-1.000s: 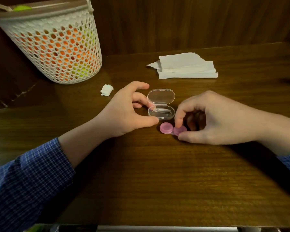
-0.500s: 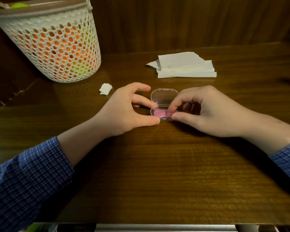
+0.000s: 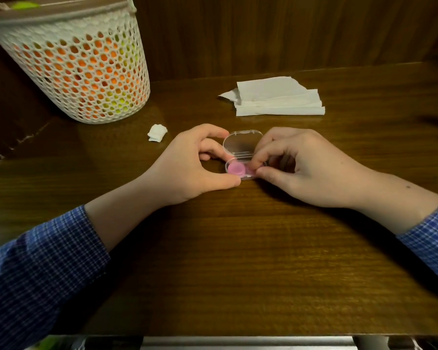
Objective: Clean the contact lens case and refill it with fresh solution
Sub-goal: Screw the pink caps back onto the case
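Note:
A clear plastic box [image 3: 242, 144] lies open on the wooden table, its lid flat behind the base. Inside the base sits the pink contact lens case [image 3: 234, 169]. My left hand [image 3: 192, 162] holds the box's left side between thumb and fingers. From the right, my right hand [image 3: 299, 162] pinches the right half of the pink case with thumb and forefinger and hides that half.
A white mesh basket [image 3: 86, 72] with orange and green contents stands at the back left. A crumpled bit of tissue [image 3: 157, 132] lies left of my hands. A stack of folded white tissues [image 3: 276, 97] lies behind the box. A wooden wall closes the back.
My right hand carried the pink lens case from the table in front of the box into the box's base. My left hand stayed on the box.

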The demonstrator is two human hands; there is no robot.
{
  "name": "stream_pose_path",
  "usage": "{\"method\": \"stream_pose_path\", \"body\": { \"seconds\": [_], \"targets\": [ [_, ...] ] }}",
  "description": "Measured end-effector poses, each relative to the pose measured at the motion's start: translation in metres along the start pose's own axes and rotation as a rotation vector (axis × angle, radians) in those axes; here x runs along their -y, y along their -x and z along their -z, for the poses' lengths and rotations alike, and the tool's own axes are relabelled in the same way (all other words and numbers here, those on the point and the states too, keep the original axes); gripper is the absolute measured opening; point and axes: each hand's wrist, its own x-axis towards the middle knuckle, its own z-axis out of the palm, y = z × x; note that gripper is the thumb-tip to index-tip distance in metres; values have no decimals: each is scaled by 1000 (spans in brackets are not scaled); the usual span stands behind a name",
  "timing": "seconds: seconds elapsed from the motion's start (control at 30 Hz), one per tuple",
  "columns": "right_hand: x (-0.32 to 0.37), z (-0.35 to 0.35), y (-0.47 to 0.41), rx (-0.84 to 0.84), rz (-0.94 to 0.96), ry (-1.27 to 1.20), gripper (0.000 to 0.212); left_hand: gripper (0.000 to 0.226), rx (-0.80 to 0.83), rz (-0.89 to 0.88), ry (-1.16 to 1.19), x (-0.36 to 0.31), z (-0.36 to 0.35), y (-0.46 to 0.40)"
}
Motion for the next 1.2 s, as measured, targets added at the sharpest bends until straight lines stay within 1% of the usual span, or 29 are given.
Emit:
{"method": "stream_pose_path", "body": {
  "seconds": [0.07,0.13,0.2,0.27,0.3,0.33,0.4,0.5,0.6,0.67,0.77,0.93,1.2],
  "targets": [
    [-1,-1,0,-3,-7,4,11,79,-1,-8,3,0,0,0],
    [0,-1,0,-20,-13,8,9,73,1,-19,8,0,-1,0],
    [-1,0,0,-96,-26,3,11,63,4,-26,27,-1,-1,1],
    [-3,2,-1,-211,-55,-29,6,57,5,-36,41,-1,-1,2],
    [-4,3,-2,-253,-74,-61,7,55,4,-43,40,-1,-1,2],
    [-6,4,-2,-271,-94,-98,13,54,2,-52,34,-1,-1,2],
    [-7,4,-4,-229,-124,-128,23,51,-1,-69,8,-2,-2,3],
    [-6,3,-4,-125,-111,-86,24,43,-1,-92,-42,-1,-3,3],
    [-5,4,-3,-73,-103,-107,25,39,-18,-107,-68,0,-2,3],
    [-6,4,-2,-51,-94,-109,23,36,-27,-108,-91,1,-2,4],
    [-10,3,-2,-34,-77,-79,16,28,-22,-129,-96,-1,-2,5],
    [-12,2,-2,-36,-64,-74,14,15,-29,-129,-32,-6,-3,6],
    [-12,1,-3,-34,-62,-67,10,14,-39,-142,-27,-6,-3,6]
  ]
}}
